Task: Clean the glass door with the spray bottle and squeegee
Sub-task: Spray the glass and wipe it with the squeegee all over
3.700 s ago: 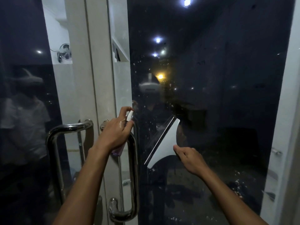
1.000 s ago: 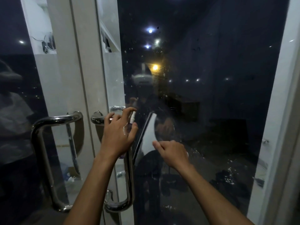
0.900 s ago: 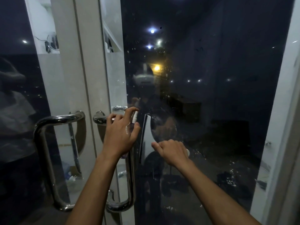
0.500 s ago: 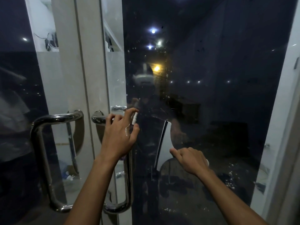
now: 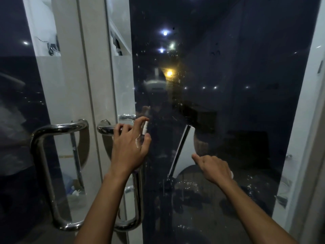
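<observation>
The dark glass door point(image 5: 237, 85) fills the middle and right of the head view, speckled with droplets. My right hand point(image 5: 213, 169) holds a white squeegee point(image 5: 184, 148) against the glass, its black blade edge running steeply from upper right to lower left. My left hand point(image 5: 131, 147) grips a small spray bottle point(image 5: 144, 128) with a white nozzle, forefinger on top, held in front of the chrome door handle point(image 5: 137, 199). Most of the bottle's body is hidden behind the hand.
A second chrome pull handle point(image 5: 45, 173) sits on the left door leaf. White frame posts point(image 5: 82, 85) stand between the two leaves, and another white frame edge point(image 5: 306, 120) runs down the right. Spray spots cluster low on the glass point(image 5: 190, 184).
My right hand has drawn the squeegee to the right across the glass, away from the handle. The left hand with the bottle has stayed in place.
</observation>
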`<action>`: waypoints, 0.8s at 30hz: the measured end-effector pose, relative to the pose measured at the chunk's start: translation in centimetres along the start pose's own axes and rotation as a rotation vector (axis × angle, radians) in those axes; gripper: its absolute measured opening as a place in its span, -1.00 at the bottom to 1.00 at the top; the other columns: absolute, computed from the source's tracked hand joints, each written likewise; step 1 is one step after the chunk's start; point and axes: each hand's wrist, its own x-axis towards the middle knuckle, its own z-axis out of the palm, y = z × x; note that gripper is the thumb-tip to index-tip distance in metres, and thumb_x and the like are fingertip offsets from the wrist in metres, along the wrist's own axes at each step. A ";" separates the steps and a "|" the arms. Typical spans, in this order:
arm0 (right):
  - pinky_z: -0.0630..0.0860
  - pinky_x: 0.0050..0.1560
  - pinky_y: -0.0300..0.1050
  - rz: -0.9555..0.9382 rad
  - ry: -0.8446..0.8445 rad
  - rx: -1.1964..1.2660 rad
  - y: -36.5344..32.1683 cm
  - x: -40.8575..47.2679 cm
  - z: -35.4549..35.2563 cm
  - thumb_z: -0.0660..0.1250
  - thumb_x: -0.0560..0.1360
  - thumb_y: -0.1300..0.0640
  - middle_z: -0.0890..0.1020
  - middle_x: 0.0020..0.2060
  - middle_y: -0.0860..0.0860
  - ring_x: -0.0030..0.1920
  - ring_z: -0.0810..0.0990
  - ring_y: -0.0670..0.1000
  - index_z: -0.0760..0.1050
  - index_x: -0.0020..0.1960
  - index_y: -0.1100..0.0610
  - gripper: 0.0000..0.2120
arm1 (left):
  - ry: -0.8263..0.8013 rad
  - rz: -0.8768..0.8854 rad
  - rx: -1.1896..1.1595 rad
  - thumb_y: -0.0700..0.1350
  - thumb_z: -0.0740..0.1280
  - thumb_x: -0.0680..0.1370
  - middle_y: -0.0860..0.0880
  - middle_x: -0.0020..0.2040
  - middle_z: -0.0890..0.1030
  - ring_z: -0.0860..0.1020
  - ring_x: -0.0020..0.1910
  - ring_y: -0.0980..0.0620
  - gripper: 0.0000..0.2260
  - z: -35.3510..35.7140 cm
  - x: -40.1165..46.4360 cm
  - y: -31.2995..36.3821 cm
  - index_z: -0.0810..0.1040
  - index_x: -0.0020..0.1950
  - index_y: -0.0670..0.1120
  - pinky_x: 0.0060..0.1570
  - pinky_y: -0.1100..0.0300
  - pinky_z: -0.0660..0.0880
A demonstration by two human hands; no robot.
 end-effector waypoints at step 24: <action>0.37 -0.09 0.03 0.098 -0.046 0.095 4.0 -3.0 1.8 -0.18 0.58 -0.41 0.69 0.02 0.09 0.04 0.63 0.19 0.62 0.03 0.00 -0.29 | 0.033 -0.027 0.048 0.08 0.15 0.56 0.05 -0.14 0.44 0.40 0.05 -0.01 -0.63 0.3 -0.5 0.8 0.34 0.37 0.10 0.40 -0.07 0.20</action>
